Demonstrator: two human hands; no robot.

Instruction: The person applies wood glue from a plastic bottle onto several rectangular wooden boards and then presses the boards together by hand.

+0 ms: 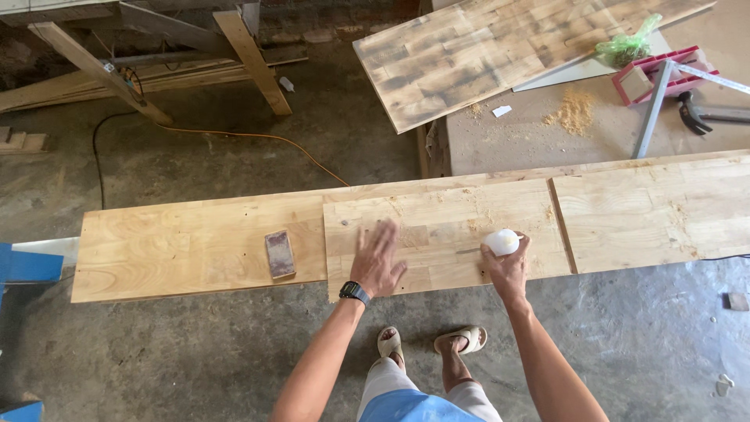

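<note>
Bottle [502,241]: small, white, gripped in your right hand [508,266], fingers curled round it, its tip pointing down at the middle panel [445,234]. It sits over the right half of that panel, near the front edge.

Left hand [378,262]: yours, fingers spread, palm flat on the same panel, to the left of the bottle and well apart from it. It holds nothing. A dark watch [354,293] is on that wrist.

Middle panel: pale jointed wood, lying between two more of the same kind. The left panel [180,246] butts against it; the right panel [656,215] lies just beside it with a dark seam between them. Together they form one long row across the view.

Sanding block [280,254]: brownish, rectangular, lying flat on the left panel close to the seam with the middle one, near your left hand but not touching it.

Feet in pale sandals [430,342]: yours, on the concrete floor [195,359] just in front of the row.

Bench [539,133] behind the row: a darker, scorched-looking board [484,51] lies on it at an angle, with a sawdust heap [574,113], a green bag [625,47], a red tray [664,74] and a metal square [656,105].

Orange cable [258,139]: running across the floor at the left, past wooden trestle legs [250,55].
</note>
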